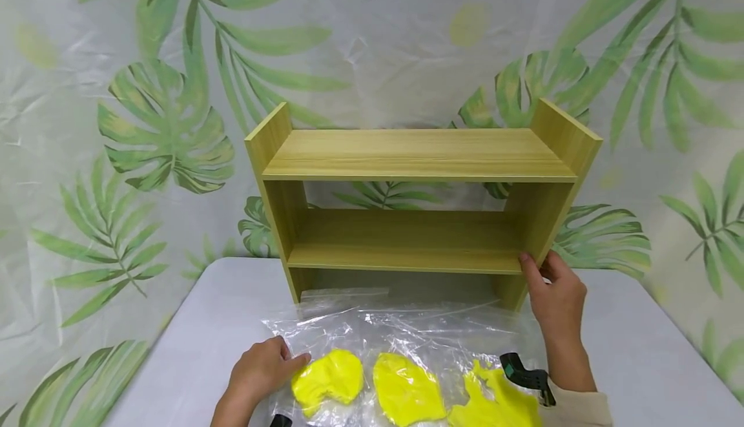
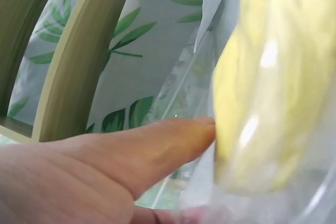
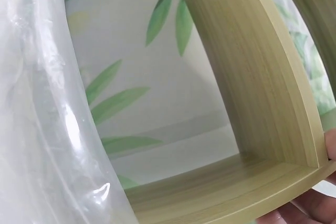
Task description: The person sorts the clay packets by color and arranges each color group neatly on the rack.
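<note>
A small two-tier wooden shelf (image 1: 401, 239) stands upright at the back of the table. My right hand (image 1: 557, 291) grips its right side panel, the thumb by the front edge of the lower board and the fingers round the outer side. In front lies clear plastic bagging (image 1: 407, 320) with three flat, soft-looking yellow pieces in it: a left one (image 1: 328, 378), a middle one (image 1: 407, 388) and a ragged right one (image 1: 500, 401). My left hand (image 1: 261, 369) pinches the bagging's left edge, its thumb (image 2: 173, 142) against the left yellow piece. Some left fingers are hidden.
The white table (image 1: 192, 336) has rounded back corners. Behind it hangs a leaf-patterned sheet (image 1: 378, 46). A black wrist device (image 1: 526, 375) sits on my right wrist and overlaps the ragged yellow piece in the head view. The plastic reaches the shelf's foot.
</note>
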The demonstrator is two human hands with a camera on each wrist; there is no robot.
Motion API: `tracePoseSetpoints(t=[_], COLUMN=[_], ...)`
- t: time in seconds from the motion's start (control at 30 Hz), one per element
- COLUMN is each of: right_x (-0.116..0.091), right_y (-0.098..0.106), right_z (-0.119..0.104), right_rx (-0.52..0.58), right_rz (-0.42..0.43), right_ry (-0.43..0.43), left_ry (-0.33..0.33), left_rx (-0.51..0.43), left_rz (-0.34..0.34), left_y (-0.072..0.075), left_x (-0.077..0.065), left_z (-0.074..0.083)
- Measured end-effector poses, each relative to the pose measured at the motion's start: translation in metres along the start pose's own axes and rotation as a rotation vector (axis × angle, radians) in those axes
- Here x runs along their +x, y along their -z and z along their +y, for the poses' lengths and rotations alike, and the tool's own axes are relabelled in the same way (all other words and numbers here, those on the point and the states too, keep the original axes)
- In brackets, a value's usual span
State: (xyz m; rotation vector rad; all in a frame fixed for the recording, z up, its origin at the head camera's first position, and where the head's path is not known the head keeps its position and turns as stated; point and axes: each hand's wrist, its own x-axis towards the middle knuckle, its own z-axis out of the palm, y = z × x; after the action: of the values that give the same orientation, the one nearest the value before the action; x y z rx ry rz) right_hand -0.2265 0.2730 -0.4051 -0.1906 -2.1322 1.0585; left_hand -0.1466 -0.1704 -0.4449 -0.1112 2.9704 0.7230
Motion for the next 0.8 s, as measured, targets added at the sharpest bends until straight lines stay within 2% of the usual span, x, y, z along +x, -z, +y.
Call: tracePoseSetpoints(t=[0.13,0.27,0.37,0.47,0.7,0.8], right_x=[0.000,0.000,0.001,0.001,0.000,-0.001], right_y=[-0.002,-0.001,-0.001,-0.001,-0.001,-0.001], right_z=[-0.001,-0.002,-0.002,-0.002,-0.002,-0.002], right_rx=[0.006,-0.008,-0.015,-0.014,-0.008,-0.006], right_rz=[0.011,0.013,0.015,0.024,0.049,0.048], right_ry=[0.013,0.009,0.012,0.025,0.043,0.043], left_ry=[-0.004,-0.035,-0.047,-0.062,-0.133,-0.159], left_rx=[-0.100,-0.298,-0.398,-0.414,-0.361,-0.389], left_rz=[-0.019,-0.124,-0.202,-0.233,-0.255,-0.272], left_y=[-0.003,-0.007,-0.009,-0.012,-0.018,-0.017], left_x=[0.004,0.009,0.010,0.011,0.012,0.012], left_z=[0.002,0.002,0.003,0.004,0.004,0.002])
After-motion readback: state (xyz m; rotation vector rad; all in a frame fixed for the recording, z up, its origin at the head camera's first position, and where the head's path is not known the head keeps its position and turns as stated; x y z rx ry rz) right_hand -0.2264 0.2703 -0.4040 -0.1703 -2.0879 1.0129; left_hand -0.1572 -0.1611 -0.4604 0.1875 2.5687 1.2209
